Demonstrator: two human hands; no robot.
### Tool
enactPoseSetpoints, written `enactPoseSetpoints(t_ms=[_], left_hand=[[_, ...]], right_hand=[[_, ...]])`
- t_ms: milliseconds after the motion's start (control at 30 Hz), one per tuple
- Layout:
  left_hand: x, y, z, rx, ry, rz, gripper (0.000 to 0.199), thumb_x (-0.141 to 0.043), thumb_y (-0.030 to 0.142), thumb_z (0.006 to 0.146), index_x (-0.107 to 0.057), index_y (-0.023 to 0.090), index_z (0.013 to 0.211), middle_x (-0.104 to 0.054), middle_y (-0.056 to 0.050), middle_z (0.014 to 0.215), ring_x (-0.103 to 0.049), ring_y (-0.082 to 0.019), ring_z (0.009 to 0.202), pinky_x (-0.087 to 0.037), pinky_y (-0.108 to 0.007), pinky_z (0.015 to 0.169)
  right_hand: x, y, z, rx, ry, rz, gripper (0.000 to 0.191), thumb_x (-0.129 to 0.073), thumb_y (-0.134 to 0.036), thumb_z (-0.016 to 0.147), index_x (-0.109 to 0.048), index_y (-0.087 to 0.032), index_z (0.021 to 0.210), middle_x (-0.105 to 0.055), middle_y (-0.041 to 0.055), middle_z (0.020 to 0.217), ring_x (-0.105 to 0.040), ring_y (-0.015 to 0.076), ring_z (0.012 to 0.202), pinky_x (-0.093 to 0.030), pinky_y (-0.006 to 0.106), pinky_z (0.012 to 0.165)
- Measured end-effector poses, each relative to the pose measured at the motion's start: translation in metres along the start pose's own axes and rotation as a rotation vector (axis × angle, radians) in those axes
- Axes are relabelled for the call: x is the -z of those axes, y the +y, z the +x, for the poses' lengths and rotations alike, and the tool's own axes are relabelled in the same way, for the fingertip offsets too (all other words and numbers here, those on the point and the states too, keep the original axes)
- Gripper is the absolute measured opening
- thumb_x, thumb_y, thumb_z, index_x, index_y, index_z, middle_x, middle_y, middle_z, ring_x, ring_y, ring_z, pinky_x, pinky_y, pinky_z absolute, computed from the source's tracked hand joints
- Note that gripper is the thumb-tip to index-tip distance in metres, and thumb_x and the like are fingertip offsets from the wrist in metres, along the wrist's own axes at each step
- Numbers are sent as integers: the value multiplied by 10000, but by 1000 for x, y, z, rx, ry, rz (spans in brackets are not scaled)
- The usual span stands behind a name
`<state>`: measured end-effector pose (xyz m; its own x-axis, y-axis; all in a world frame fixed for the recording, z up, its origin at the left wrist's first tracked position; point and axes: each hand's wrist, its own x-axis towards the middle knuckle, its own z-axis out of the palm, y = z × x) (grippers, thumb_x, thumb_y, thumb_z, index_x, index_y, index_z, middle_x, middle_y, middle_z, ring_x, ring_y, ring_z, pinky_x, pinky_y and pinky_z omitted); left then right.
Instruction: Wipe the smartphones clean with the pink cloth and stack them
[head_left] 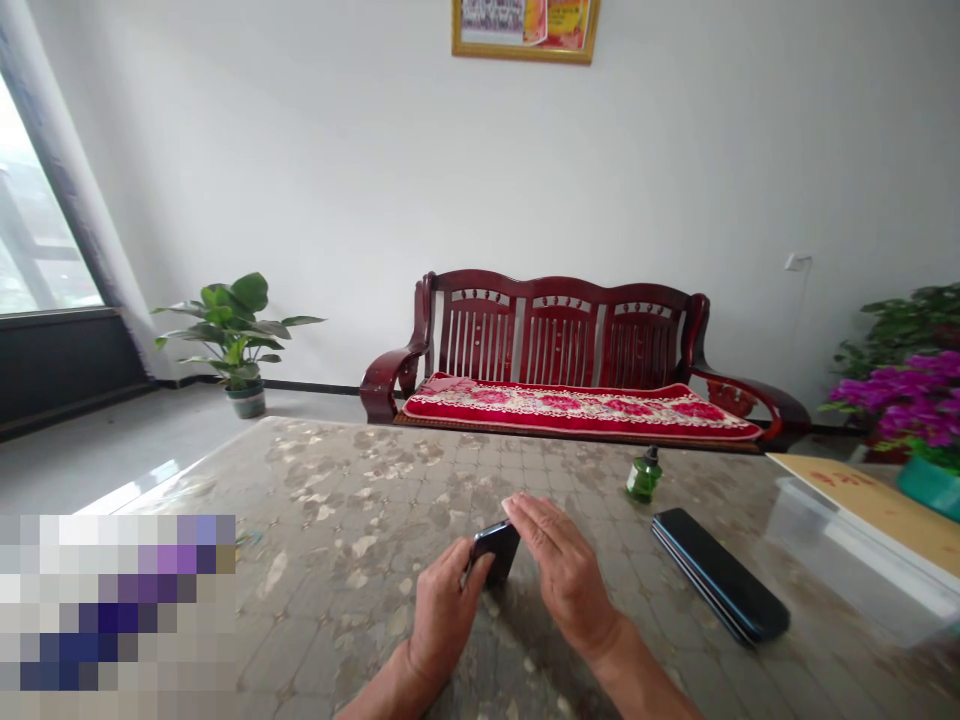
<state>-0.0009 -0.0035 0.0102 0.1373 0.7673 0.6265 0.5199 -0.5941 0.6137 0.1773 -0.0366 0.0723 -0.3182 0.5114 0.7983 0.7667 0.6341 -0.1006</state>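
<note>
A dark smartphone (501, 556) stands tilted on edge just above or on the patterned tabletop (360, 500); I cannot tell whether it touches the cloth. My left hand (444, 598) grips its left side, with the thumb across the near face and the fingers behind. Beside the phone's upper right corner is my right hand (564, 572), its fingers stretched out together and the fingertips at the top edge. Nothing shows in its palm.
To the right lie a dark long case (720, 575) and a small green bottle (643, 478) with a black top. A clear plastic box (840, 560) bears a tan envelope (862, 500), near purple flowers (911, 395). A red wooden bench (562, 340) stands beyond the table.
</note>
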Motion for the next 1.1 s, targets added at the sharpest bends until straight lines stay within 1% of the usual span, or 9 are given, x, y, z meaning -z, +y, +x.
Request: enactPoseSetpoints(t_ms=[67,200,267,400,533,633,867,967,1100], left_hand=[[-2,-3,0,46,-10,-20,308,-469,373,940,-593,191,725,-606,5,638,-568,-137,578,-449,-217,575],[-2,-5,3,106,-50,-94,295,-480,383,924,-654,169,819,-655,-11,694,-581,-151,618,-465,-232,610],[-1,-3,5,135,-57,-133,301,-488,390,916,-674,161,855,-675,-17,727,-591,-159,642,-470,-237,620],[2,-2,12,221,-48,-180,344,-503,440,902,-685,157,835,-660,-3,683,-590,-164,624,-458,-228,587],[0,-7,14,275,-50,-201,332,-519,446,892,-693,164,897,-668,-6,730,-605,-174,678,-467,-232,630],[-3,-12,13,302,-33,-265,333,-532,450,884,-691,160,920,-662,-4,737,-598,-172,686,-471,-232,637],[-5,-13,13,380,14,-499,370,-561,473,869,-691,129,914,-668,-5,742,-593,-170,672,-485,-243,641],[-8,-10,12,384,-7,-576,376,-585,478,860,-691,128,946,-688,-21,781,-606,-178,698,-499,-259,662],[-15,-7,12,390,-8,-663,404,-680,497,770,-687,123,923,-697,-40,752,-619,-182,667,-518,-270,633]], right_hand=[[-5,-1,0,-55,37,12,553,-317,-62,959,-379,-292,1458,-567,43,1371,-529,180,1262,-438,420,1091],[-12,-11,3,22,-22,44,581,-369,-47,941,-358,-296,1466,-546,19,1391,-464,197,1321,-385,446,1132],[-16,-12,3,3,-14,73,582,-372,-45,939,-362,-299,1462,-535,8,1401,-447,195,1334,-382,440,1136],[-31,-4,-5,-297,123,241,499,-355,-103,957,-467,-298,1403,-558,13,1377,-522,188,1271,-442,403,1089],[-54,1,-16,-634,207,533,369,-465,-269,954,-600,-264,1298,-635,39,1277,-605,222,1175,-493,398,1024],[-68,-2,-21,-781,238,658,362,-540,-401,918,-664,-241,1218,-665,56,1228,-621,251,1152,-499,422,1006],[-78,-2,-27,-812,191,745,377,-580,-457,867,-706,-236,1146,-698,74,1168,-631,274,1133,-492,446,1000],[-75,3,-26,-823,195,746,346,-598,-430,847,-725,-237,1103,-712,75,1138,-652,279,1094,-499,451,987],[-63,13,-22,-823,149,729,290,-593,-342,834,-735,-245,1068,-729,61,1099,-668,267,1060,-515,431,961]])
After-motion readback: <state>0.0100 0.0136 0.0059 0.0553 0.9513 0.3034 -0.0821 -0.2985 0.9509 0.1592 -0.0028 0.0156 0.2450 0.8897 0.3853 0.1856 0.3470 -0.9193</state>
